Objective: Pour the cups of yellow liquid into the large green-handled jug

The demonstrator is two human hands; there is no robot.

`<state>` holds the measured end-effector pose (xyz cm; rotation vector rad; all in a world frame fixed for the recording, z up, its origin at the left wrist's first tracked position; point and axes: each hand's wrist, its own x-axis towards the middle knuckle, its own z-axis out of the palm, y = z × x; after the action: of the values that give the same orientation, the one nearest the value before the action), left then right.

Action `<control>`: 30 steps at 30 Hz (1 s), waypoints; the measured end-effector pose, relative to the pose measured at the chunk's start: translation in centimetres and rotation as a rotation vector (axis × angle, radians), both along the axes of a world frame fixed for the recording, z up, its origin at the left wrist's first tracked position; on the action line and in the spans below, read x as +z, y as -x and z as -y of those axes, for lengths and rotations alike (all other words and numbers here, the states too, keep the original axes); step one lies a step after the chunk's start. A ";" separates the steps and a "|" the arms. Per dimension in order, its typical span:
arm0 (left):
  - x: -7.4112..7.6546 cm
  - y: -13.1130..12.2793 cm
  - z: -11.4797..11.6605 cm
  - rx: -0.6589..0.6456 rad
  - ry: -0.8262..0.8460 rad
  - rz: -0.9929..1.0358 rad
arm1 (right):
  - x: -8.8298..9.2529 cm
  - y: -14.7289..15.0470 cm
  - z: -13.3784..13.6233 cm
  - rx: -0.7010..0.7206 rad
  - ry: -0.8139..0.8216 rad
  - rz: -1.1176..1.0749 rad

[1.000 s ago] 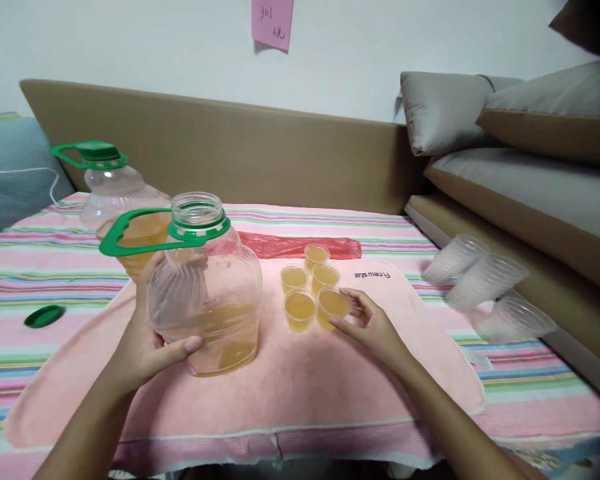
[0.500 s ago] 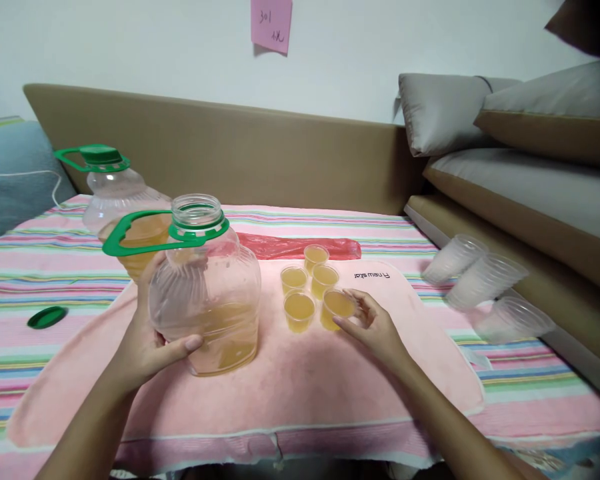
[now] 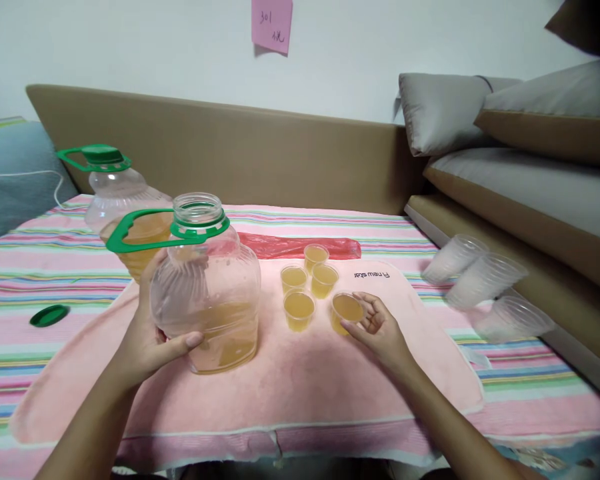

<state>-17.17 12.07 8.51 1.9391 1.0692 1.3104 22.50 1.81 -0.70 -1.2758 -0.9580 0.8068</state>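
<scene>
My left hand (image 3: pixel 155 333) is wrapped round the side of a clear plastic jug (image 3: pixel 230 287) with a green handle and an uncapped mouth. Yellowish liquid fills its lower part, and it stands upright on the pink mat (image 3: pixel 260 407). With thumb and fingers, my right hand (image 3: pixel 380 327) grips the side of a small clear plastic cup (image 3: pixel 347 313) of the same yellow liquid. Several more filled cups stand to its left and behind, among them a near cup (image 3: pixel 299 311) and a far one (image 3: pixel 316 257).
A second jug (image 3: pixel 125 200) with a green cap stands behind on the left. A loose green lid (image 3: pixel 50 315) lies on the striped cloth (image 3: pixel 10 280). Stacks of clear cups (image 3: pixel 485 280) lie on the right by the cushions (image 3: pixel 530 180). Red plastic (image 3: pixel 300 247) lies behind the cups.
My right hand has moved the held cup slightly to the right, widening its gap from the other cups. My left hand and the jug have stayed almost in place.
</scene>
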 end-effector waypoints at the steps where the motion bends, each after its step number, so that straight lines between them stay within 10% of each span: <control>1: 0.1 -0.1 0.0 0.000 0.007 0.004 | 0.0 0.0 0.0 0.010 0.002 -0.002; 19: 0.5 -0.4 0.2 -0.049 0.021 0.007 | 1.2 -0.1 0.2 0.004 0.029 -0.007; 30: 0.1 -0.6 0.0 -0.107 -0.073 0.014 | 8.9 -1.3 -1.2 0.107 -0.175 0.079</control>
<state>-16.57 12.10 8.65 2.0085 0.9093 1.3192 23.78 3.03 8.25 -1.1183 -1.1432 0.7420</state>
